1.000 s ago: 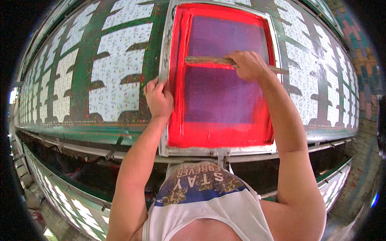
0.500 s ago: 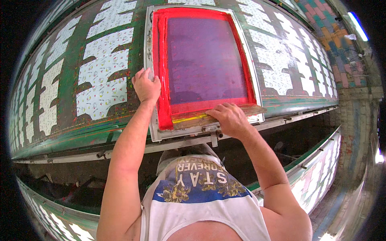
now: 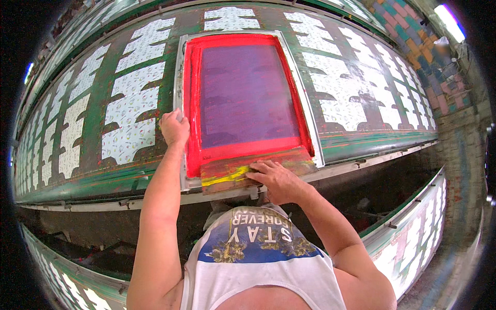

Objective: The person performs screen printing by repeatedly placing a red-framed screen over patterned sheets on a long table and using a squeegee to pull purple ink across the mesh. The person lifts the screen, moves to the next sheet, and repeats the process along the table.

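A screen-printing frame [image 3: 301, 106] with a pale metal rim lies on the long green table. Red ink borders its purple mesh [image 3: 247, 98]. My left hand [image 3: 174, 129] is closed around the frame's left rim, a little below the middle. Across the near end of the screen rests a wooden squeegee [image 3: 223, 176], stained yellow, red and brown, its broad face tilted up toward me. My right hand [image 3: 278, 181] grips the squeegee right of its middle, fingers over the top and thumb hidden. The squeegee's lower edge against the mesh is out of sight.
White printed fabric pieces [image 3: 133, 106] with curved cut-outs lie in rows on the green table [image 3: 93, 187] on both sides of the frame. A metal rail [image 3: 351, 166] runs along its near edge. Behind me stands another table [image 3: 408, 227] with pale pieces.
The squeegee has tipped over toward me, so more of its stained face shows. My right hand has turned with it. The whole view has shifted, with the frame lower and further left.
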{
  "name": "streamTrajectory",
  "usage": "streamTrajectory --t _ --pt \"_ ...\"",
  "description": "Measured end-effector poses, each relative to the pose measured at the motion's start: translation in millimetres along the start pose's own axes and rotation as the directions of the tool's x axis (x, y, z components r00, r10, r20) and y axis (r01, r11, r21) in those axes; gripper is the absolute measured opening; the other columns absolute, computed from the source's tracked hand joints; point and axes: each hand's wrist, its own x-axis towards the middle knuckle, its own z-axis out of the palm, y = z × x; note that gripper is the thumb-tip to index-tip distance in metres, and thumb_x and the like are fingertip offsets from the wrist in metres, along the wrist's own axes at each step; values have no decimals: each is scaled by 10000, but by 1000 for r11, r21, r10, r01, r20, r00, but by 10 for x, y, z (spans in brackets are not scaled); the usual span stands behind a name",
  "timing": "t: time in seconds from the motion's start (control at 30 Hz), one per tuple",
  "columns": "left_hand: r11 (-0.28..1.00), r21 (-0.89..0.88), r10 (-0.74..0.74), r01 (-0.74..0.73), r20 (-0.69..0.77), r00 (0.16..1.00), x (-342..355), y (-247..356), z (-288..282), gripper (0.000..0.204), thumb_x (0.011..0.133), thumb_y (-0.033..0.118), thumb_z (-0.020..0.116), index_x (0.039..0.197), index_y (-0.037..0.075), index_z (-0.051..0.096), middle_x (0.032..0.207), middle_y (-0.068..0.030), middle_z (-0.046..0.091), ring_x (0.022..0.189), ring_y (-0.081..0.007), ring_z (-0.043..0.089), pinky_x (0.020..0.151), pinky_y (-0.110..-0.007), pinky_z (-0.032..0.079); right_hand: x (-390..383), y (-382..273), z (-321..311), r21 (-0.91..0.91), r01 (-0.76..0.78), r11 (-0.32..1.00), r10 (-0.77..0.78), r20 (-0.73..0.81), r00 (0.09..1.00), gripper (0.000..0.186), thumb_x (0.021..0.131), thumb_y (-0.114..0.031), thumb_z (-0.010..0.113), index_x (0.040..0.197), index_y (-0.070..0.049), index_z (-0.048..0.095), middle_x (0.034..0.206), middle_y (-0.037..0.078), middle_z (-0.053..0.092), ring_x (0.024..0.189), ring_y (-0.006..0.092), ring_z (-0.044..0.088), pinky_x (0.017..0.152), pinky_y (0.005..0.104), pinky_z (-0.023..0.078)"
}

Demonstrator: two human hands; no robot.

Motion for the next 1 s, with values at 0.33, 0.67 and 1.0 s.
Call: streamTrajectory --t 0.33,0.67,1.0 --pt "997 70 19 -14 -76 997 13 -46 54 386 843 198 843 1207 69 838 1056 -178 758 1063 -394 716 982 -499 562 -1378 1190 -434 351 -225 909 368 -422 829 769 741 143 658 1470 -102 677 1580 172 609 1494 405 550 1236 493 477" --pt "993 52 -104 105 -18 994 41 -20 79 418 853 132 891 1261 72 819 1117 -155 742 1088 -371 713 1005 -475 563 -1279 2115 -186 543 -293 787 570 -456 684 698 830 -7 703 1523 -42 632 1539 232 606 1478 403 559 1237 469 459" --pt "991 -84 -103 99 -40 994 -2 -61 18 436 753 91 870 1186 81 821 1109 -130 758 1128 -362 699 1055 -485 540 -843 2219 -251 710 -417 568 723 -189 664 603 888 -142 745 1477 -24 693 1437 271 700 1381 412 647 1180 454 502"
